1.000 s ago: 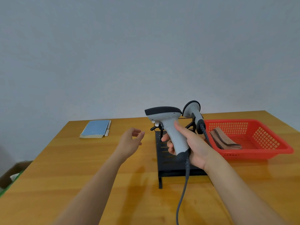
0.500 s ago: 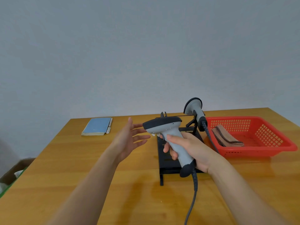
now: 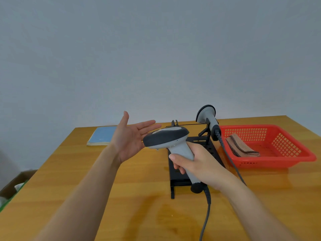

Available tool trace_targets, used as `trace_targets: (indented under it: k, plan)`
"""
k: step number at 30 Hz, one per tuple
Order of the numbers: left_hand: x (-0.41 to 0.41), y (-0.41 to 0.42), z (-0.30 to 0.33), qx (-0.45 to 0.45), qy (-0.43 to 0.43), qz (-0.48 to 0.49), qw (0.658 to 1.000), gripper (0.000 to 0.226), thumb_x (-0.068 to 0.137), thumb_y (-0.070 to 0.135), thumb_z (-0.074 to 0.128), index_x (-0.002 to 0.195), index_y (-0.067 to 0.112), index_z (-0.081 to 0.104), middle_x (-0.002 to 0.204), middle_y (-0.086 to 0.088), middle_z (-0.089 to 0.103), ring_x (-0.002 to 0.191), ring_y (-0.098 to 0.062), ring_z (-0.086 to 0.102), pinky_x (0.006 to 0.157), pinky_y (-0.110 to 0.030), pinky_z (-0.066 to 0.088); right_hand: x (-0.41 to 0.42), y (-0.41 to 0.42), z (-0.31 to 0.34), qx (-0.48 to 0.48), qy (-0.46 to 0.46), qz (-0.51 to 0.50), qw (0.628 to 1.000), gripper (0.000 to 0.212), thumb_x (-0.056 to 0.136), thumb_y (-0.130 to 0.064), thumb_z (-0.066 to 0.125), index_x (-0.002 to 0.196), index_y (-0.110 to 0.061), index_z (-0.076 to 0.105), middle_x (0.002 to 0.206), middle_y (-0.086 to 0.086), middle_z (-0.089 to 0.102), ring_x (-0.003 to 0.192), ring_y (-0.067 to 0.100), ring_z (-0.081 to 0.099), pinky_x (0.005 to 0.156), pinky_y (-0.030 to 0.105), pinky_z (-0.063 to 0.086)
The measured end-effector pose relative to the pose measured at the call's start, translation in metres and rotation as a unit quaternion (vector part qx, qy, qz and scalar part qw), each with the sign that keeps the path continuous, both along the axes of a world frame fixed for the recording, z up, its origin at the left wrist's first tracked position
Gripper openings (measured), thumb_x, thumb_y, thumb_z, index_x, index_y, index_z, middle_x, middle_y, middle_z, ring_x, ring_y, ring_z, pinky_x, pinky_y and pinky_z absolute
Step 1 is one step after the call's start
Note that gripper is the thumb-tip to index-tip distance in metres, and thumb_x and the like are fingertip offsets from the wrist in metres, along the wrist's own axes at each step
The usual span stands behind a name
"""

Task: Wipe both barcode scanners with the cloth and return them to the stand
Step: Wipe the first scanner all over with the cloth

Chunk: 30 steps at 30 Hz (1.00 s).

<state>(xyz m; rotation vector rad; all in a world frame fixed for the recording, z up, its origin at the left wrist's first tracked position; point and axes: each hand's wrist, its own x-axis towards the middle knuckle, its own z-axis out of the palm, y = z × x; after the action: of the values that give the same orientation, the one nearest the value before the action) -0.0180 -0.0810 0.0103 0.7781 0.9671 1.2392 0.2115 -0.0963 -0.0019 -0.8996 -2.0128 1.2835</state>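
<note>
Above stand [image 3: 194, 164], scanner [image 3: 166, 138] in right hand [image 3: 199, 164]

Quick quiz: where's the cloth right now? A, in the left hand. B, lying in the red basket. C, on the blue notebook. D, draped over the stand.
B: the folded cloth lies inside the red basket, while the left hand is open and holds nothing.
</note>
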Motion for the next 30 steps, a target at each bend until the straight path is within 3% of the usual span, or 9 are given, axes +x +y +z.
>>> trace_targets:
  k: [3, 7, 12, 17, 21, 26, 30]
  plan:
    - [0.002, 0.000, 0.007, 0.016, -0.003, -0.011, 1.000, 0.096, 0.092, 0.074, 0.009, 0.138, 0.001, 0.048, 0.132, -0.014, 0.063, 0.129, -0.030, 0.054, 0.110, -0.048, 0.036, -0.002, -0.004, -0.002, 0.029, 0.008, -0.004, 1.000, 0.010, 0.093, -0.031, 0.061, 0.094, -0.022, 0.060, 0.072, -0.007, 0.062, 0.060, 0.002, 0.057, 0.064, 0.018, 0.050]
    - [0.006, -0.001, 0.015, 0.026, 0.000, -0.016, 1.000, 0.095, 0.091, 0.074, 0.009, 0.137, 0.001, 0.049, 0.131, -0.013, 0.064, 0.124, -0.029, 0.059, 0.095, -0.044, 0.047, -0.003, -0.006, -0.004, 0.049, 0.023, -0.009, 0.998, 0.008, 0.092, -0.031, 0.062, 0.092, -0.024, 0.058, 0.072, -0.009, 0.060, 0.060, 0.000, 0.057, 0.063, 0.018, 0.050]
    - [0.007, 0.001, 0.018, 0.033, 0.005, -0.020, 0.999, 0.096, 0.090, 0.076, 0.009, 0.137, 0.003, 0.050, 0.131, -0.012, 0.064, 0.123, -0.029, 0.059, 0.105, -0.049, 0.042, -0.004, -0.007, -0.009, 0.041, 0.034, -0.004, 0.999, 0.008, 0.090, -0.031, 0.065, 0.091, -0.029, 0.057, 0.075, -0.009, 0.059, 0.063, 0.001, 0.057, 0.063, 0.021, 0.051]
    - [0.009, 0.001, 0.016, 0.036, -0.008, -0.015, 0.999, 0.095, 0.091, 0.075, 0.010, 0.138, 0.002, 0.048, 0.131, -0.013, 0.063, 0.124, -0.031, 0.059, 0.101, -0.050, 0.044, -0.006, -0.006, -0.013, 0.023, 0.070, -0.025, 0.997, 0.011, 0.088, -0.027, 0.069, 0.091, -0.028, 0.058, 0.077, -0.009, 0.060, 0.065, -0.001, 0.058, 0.061, 0.017, 0.049]
    - [0.011, 0.000, 0.015, 0.037, -0.018, -0.003, 0.999, 0.093, 0.093, 0.073, 0.011, 0.138, 0.000, 0.047, 0.130, -0.015, 0.063, 0.123, -0.033, 0.059, 0.101, -0.047, 0.045, -0.007, -0.004, -0.019, 0.005, 0.099, -0.037, 0.994, 0.010, 0.090, -0.019, 0.067, 0.090, -0.025, 0.059, 0.064, -0.017, 0.058, 0.060, -0.001, 0.055, 0.060, 0.017, 0.048]
    - [0.009, 0.002, 0.013, 0.036, 0.003, 0.005, 0.999, 0.094, 0.093, 0.073, 0.011, 0.139, 0.001, 0.047, 0.130, -0.014, 0.064, 0.121, -0.028, 0.061, 0.110, -0.048, 0.038, -0.005, -0.003, -0.030, -0.007, 0.116, -0.041, 0.992, 0.007, 0.090, -0.016, 0.066, 0.092, -0.020, 0.060, 0.064, -0.013, 0.058, 0.060, 0.004, 0.055, 0.060, 0.020, 0.049]
    - [0.006, 0.005, 0.013, 0.029, 0.043, 0.019, 0.998, 0.093, 0.092, 0.074, 0.011, 0.140, 0.004, 0.048, 0.129, -0.010, 0.065, 0.120, -0.022, 0.062, 0.102, -0.040, 0.042, -0.004, -0.001, -0.038, -0.013, 0.126, -0.040, 0.991, 0.014, 0.090, -0.018, 0.066, 0.103, -0.014, 0.062, 0.067, -0.011, 0.058, 0.060, 0.005, 0.055, 0.061, 0.021, 0.048]
